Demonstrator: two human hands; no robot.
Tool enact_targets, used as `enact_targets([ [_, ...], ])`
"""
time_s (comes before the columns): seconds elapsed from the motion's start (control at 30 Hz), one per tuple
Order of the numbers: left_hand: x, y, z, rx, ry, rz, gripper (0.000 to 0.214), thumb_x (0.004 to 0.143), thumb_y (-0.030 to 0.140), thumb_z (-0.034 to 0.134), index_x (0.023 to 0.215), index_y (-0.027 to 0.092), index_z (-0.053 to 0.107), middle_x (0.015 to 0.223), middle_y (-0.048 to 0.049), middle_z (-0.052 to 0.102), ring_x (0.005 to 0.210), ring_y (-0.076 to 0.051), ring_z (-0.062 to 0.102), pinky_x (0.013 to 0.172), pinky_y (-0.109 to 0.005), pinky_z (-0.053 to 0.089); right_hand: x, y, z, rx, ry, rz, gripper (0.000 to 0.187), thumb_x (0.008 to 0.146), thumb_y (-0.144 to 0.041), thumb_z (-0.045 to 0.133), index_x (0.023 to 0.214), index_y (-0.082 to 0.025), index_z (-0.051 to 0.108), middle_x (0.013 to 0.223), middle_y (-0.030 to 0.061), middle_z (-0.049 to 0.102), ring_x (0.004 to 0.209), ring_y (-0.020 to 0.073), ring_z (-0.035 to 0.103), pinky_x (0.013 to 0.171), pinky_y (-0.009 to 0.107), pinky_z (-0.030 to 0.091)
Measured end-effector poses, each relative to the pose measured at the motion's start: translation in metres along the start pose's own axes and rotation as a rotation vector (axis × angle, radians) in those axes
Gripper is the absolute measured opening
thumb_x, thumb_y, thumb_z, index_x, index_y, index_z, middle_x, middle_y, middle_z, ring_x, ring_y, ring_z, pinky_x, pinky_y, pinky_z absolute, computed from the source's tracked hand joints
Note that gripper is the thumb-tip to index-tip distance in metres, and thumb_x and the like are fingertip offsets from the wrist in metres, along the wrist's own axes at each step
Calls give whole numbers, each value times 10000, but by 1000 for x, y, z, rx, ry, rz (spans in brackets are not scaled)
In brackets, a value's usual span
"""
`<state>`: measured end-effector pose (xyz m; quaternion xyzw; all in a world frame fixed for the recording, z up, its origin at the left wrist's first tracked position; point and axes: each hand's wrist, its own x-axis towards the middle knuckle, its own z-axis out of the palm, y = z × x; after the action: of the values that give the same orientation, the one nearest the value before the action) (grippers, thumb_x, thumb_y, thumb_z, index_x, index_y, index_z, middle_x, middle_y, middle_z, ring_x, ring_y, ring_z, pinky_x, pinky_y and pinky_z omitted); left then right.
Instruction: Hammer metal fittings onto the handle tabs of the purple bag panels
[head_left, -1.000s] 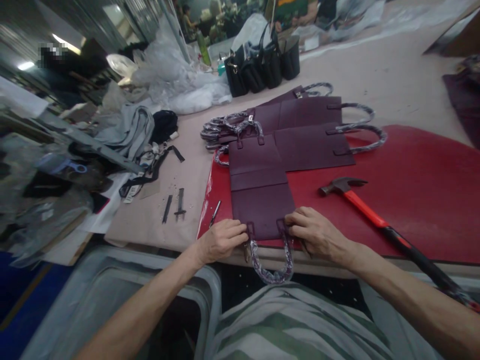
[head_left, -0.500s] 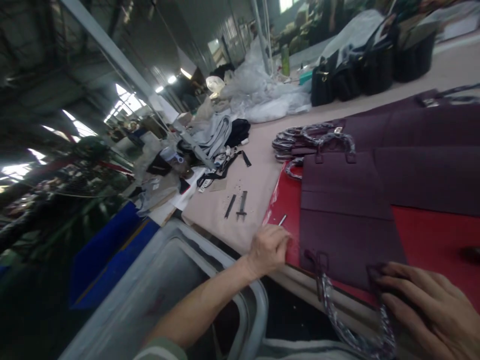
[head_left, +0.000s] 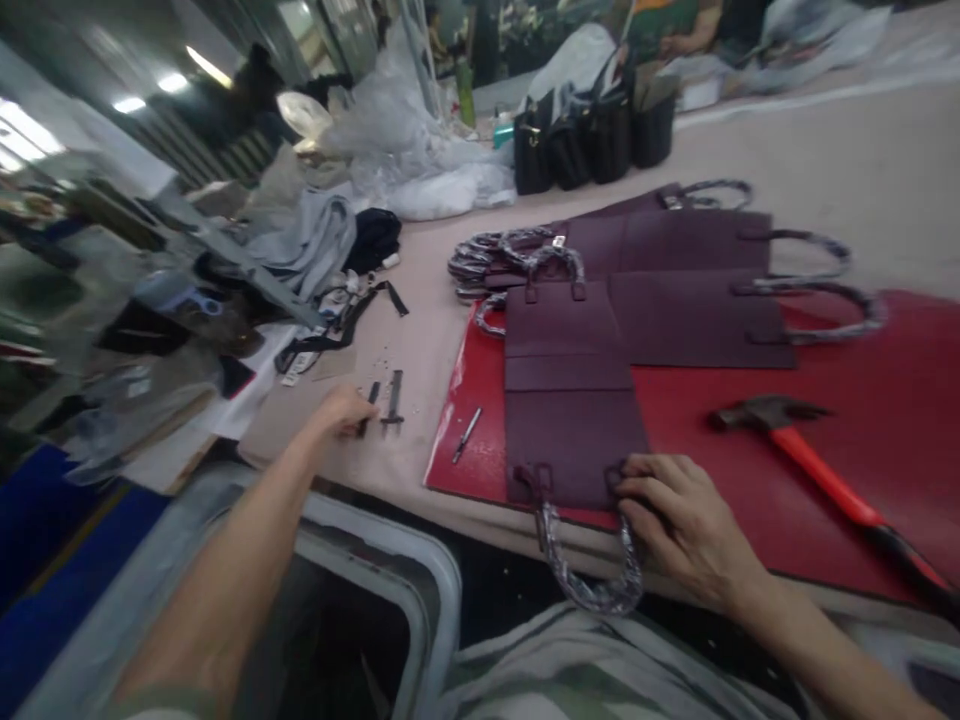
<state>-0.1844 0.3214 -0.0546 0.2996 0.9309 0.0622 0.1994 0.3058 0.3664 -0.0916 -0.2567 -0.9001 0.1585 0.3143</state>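
Observation:
A dark purple leather bag panel (head_left: pixel 570 400) lies flat on the red mat (head_left: pixel 750 470), its wrapped handle (head_left: pixel 592 580) hanging over the table's near edge. My right hand (head_left: pixel 686 525) presses down on the panel's lower right corner by the handle tab, fingers curled. My left hand (head_left: pixel 341 410) reaches out to the left and closes around a thin dark metal tool (head_left: pixel 366 405) on the beige tabletop; a second similar tool (head_left: pixel 394 398) lies just beside it.
A hammer (head_left: pixel 810 455) with an orange handle rests on the mat to the right. More purple panels (head_left: pixel 675 290) with handles are stacked behind. A small metal pin (head_left: pixel 466 434) lies at the mat's left edge. Black bags (head_left: pixel 592 135), cloth and clutter fill the back left.
My left hand left the panel's handle tab, passed the mat's left edge and now reaches the dark tools on the beige table. My right hand stays on the panel.

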Motion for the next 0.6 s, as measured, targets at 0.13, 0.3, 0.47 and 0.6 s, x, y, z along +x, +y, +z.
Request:
enact_targets([
  [0.13,-4,-5,-6,-211,-60,34,132,738,235,657,675,146,582,530,-25,605,527,-187,637,522,-267,540,-3,-5,-1,14,-33,55,124,995,-232,522,975,-192,638,1071,96,640,1004,242,568,853,408,444],
  [0.3,-36,3,1,-653,11,205,220,767,340,649,820,138,577,708,-25,687,620,-163,678,588,-255,587,-3,-7,-1,36,-40,62,99,987,-198,535,975,-179,632,1077,97,623,1023,247,550,872,414,425],
  [0.47,-104,51,49,-1166,32,489,400,726,391,804,956,144,590,800,-30,732,685,-177,723,661,-301,637,-4,-4,1,40,-38,39,67,977,-180,555,996,-170,618,1089,98,609,1010,241,540,860,408,409],
  [0.6,-162,92,96,-1292,-137,625,302,832,360,767,981,156,602,882,-56,754,790,-205,754,753,-341,650,-6,-3,1,47,-39,34,65,972,-171,567,1024,-165,606,1100,101,604,1022,240,533,871,407,400],
])
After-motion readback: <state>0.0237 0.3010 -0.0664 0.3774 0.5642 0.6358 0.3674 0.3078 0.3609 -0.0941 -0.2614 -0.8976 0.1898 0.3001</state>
